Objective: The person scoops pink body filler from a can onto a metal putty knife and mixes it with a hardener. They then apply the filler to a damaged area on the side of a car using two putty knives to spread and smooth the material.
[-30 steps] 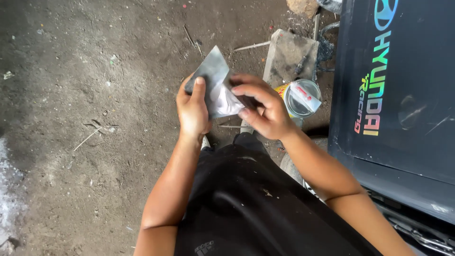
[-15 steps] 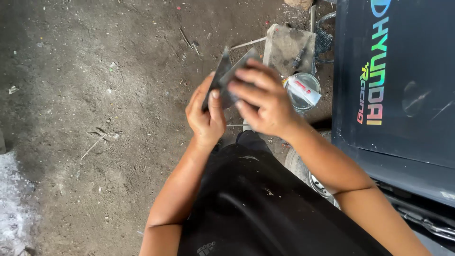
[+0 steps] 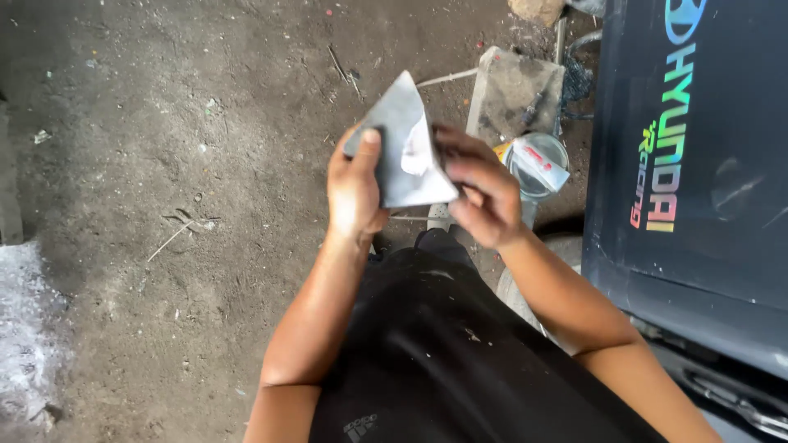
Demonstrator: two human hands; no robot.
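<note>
Head view, a dirt-floored yard beside a dark vehicle panel:

— What is the person holding up now?

— Both hands are gripping a grey, roughly triangular sheet (image 3: 404, 148), dull as worn sandpaper or thin metal, with a pale patch near its right edge. The left hand (image 3: 355, 187) is clamping its left side, thumb lying flat on the face. The right hand (image 3: 483, 193) is pinching the right side, fingers curled behind.

— And what is different from half a second back?

— Then the sheet was showing nearly edge-on, a dark sliver pressed between the two palms. Now it is being turned to face the camera, its broad side open and its point aimed away from the body. It reads as a turning-over or an unfolding, with the person looking over the surface.

— Where is it sitting in the scene?

— It is hanging in the air in front of the chest, above black trousers (image 3: 460, 353) and the bare ground (image 3: 164, 164), touching nothing but the hands.

— Anything close by?

— Just past the right hand a small round tin (image 3: 538, 164) is standing on the floor, and beyond it a flat grey slab (image 3: 517, 94). The dark vehicle panel (image 3: 706, 148) is filling the right edge.
</note>
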